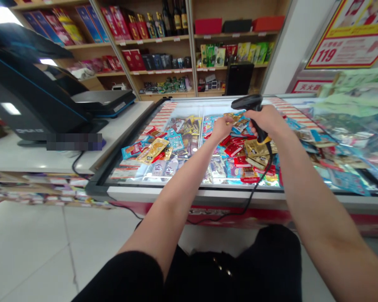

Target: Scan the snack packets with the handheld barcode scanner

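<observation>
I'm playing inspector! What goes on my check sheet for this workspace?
Surface: freezer with see-through top, goods visible beneath.
Job's things: gold, red and blue packets; black scanner.
Clutter: packets overlap in a left bunch and a bigger right pile.
Grips: left hand at a gold packet, pinching unclear; right hand wrapped around the scanner.
Cables: scanner cable loops over the freezer's front edge; second cable by the counter.
Surroundings: shelves with boxes and bottles behind; black machine on the counter, left; sign, right.

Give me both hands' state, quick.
Left hand: fingers curled at a gold packet; whether it is gripped cannot be told.
Right hand: closed around the handle of a black handheld scanner.
</observation>
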Tool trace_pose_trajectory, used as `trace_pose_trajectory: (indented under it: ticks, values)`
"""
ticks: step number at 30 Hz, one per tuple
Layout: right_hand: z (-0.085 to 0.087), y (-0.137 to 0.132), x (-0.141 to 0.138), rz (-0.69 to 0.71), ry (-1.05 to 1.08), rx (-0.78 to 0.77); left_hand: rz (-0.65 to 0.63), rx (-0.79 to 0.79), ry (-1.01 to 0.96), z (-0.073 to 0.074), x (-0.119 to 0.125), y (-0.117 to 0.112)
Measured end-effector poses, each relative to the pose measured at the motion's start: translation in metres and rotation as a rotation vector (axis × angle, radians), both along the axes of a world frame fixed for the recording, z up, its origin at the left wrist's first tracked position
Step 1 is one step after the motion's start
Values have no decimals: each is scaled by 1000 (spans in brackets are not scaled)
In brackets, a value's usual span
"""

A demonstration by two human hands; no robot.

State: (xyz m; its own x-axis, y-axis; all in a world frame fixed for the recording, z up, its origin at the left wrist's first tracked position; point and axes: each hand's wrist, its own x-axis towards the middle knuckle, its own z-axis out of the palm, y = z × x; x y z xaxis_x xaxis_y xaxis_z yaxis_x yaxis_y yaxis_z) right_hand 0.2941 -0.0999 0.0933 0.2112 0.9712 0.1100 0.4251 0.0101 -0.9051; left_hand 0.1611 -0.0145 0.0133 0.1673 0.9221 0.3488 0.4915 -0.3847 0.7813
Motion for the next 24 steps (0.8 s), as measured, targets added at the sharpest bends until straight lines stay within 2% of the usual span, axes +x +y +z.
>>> trace_pose_trajectory:
  ticks: [3, 6, 12, 16, 20, 22, 24]
  values:
    - [-7, 3, -8, 31, -50, -34, 51, 69, 165, -2, -19, -5]
    - [-12, 7, -21, 87, -122, -50, 109, 71, 290, 0, -46, -9]
    - [-21, 17, -64, 227, -184, -68, 213, -35, 461, 7, -118, -8]
    - [-25, 24, -100, 301, -235, -87, 285, -152, 631, 21, -168, -13]
    - [-29, 31, -132, 354, -249, -101, 177, -320, 851, 34, -206, -25]
    - [-33, 34, -144, 380, -219, -110, 100, -364, 926, 34, -217, -29]
    - [-38, 37, -151, 412, -193, -111, 86, -360, 964, 29, -224, -29]
